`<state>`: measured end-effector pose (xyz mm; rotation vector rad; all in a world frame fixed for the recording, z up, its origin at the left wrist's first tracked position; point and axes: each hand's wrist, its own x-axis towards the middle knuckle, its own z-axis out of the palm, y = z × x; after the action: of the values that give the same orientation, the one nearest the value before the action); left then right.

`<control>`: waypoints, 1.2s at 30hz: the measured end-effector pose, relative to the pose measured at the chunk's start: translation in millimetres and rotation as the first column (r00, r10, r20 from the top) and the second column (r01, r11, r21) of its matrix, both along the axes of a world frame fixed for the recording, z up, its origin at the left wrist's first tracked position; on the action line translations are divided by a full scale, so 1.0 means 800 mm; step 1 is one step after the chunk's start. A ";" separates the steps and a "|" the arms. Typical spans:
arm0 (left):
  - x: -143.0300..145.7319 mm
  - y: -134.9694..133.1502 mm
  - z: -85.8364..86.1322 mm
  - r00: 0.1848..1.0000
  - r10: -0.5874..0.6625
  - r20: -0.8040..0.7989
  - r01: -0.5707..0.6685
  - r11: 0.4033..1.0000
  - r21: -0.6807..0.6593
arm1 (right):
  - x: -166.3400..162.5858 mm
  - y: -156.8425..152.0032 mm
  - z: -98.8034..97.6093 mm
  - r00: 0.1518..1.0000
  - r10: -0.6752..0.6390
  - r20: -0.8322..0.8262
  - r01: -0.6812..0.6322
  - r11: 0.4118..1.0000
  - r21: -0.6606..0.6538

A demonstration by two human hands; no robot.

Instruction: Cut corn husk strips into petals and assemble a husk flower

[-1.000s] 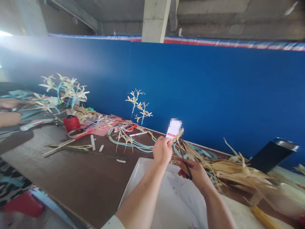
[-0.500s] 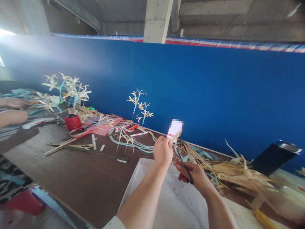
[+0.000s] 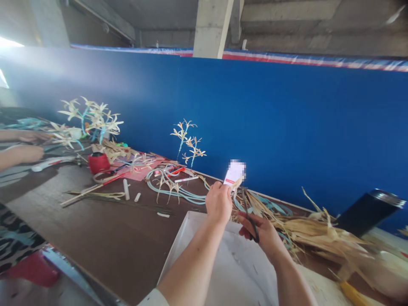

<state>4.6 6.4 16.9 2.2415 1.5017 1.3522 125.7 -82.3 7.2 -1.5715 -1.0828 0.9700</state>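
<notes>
My left hand [image 3: 219, 203] is closed, its fingers pinched on a small piece of pale dried husk [image 3: 236, 184] that sticks out to the right. Just behind it shows a white card [image 3: 232, 173] with a red stripe, partly blurred out. My right hand [image 3: 259, 229] grips a pair of dark-handled scissors [image 3: 253, 225], fingers in the loops. Their blades point up beside the husk piece; whether they touch it I cannot tell. Below both arms lies a shallow white tray [image 3: 223, 259] holding small scraps.
Dried husks [image 3: 315, 229] and a black tumbler [image 3: 366, 212] lie at right. Pale blue tubing [image 3: 188, 196], a red spool [image 3: 98, 163] and white sticks are to the left. Two husk flowers [image 3: 188, 140] stand by the blue partition [image 3: 287, 119]. Another person's hands [image 3: 28, 148] work at far left.
The scissors have swung slightly, with my right hand a little further right and up. The husk piece in my left hand shows more clearly. My left hand has barely moved.
</notes>
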 end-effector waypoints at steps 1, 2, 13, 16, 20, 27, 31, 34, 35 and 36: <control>0.000 0.000 0.000 1.000 -0.008 -0.008 0.008 1.000 0.001 | -0.002 0.000 0.001 1.000 0.012 0.017 -0.012 1.000 -0.011; 0.000 0.000 0.000 1.000 -0.016 -0.015 0.016 1.000 0.003 | -0.004 0.000 0.001 0.999 0.015 0.033 -0.014 1.000 -0.020; -0.001 -0.001 0.001 0.996 -0.084 -0.012 0.084 0.996 0.023 | -0.004 -0.002 0.004 0.998 -0.004 0.066 0.005 1.000 -0.021; -0.001 -0.002 0.001 0.995 -0.095 -0.010 0.095 0.995 0.024 | -0.004 -0.001 0.003 0.997 -0.015 0.070 0.016 1.000 -0.021; -0.001 -0.003 0.003 0.995 -0.101 -0.007 0.102 0.995 0.013 | -0.004 -0.001 0.001 0.997 -0.019 0.076 0.020 1.000 -0.011; -0.001 -0.003 0.004 0.994 -0.110 -0.023 0.110 0.994 0.027 | 0.001 0.001 -0.006 0.994 -0.020 0.104 0.020 1.000 0.001; -0.001 -0.004 0.004 0.994 -0.111 -0.021 0.111 0.994 0.020 | 0.003 0.002 -0.010 0.993 -0.025 0.116 0.025 1.000 0.002; -0.001 -0.003 0.002 0.997 -0.079 -0.011 0.079 0.997 0.014 | 0.003 0.002 -0.009 0.993 -0.021 0.120 0.023 1.000 -0.010; -0.001 -0.002 0.001 0.998 -0.063 -0.003 0.063 0.998 0.009 | 0.003 0.002 -0.008 0.992 -0.017 0.121 0.019 1.000 -0.016; -0.001 -0.001 0.000 0.999 -0.049 0.010 0.049 0.999 -0.003 | 0.003 0.002 -0.008 0.992 -0.012 0.124 0.015 1.000 -0.022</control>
<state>3.9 5.8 17.2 2.2511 1.4347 1.3440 127.8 -80.7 1.0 -1.6736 -1.1482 0.8885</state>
